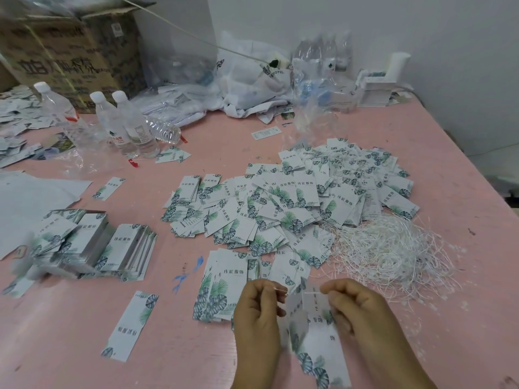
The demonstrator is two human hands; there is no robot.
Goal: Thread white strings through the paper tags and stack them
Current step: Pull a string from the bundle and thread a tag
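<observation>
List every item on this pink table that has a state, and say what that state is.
Left hand: pinching a string end.
Right hand: pinching the other end.
Held tag: hanging between the hands.
Three water bottles: upright, capped.
Fourth bottle: lying down.
Cardboard box: flaps open.
Loose strings: tangled heap.

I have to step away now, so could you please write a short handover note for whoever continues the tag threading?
Left hand and right hand each pinch an end of a white string, with paper tags hanging between them, blurred.
Loose strings lie in a tangle to the right on the pink table.
The big heap of tags ahead has strings showing among it.
Neat stacks sit to the left; whether they are strung cannot be told.
Left: finish this one, stack it, carry on.
</observation>
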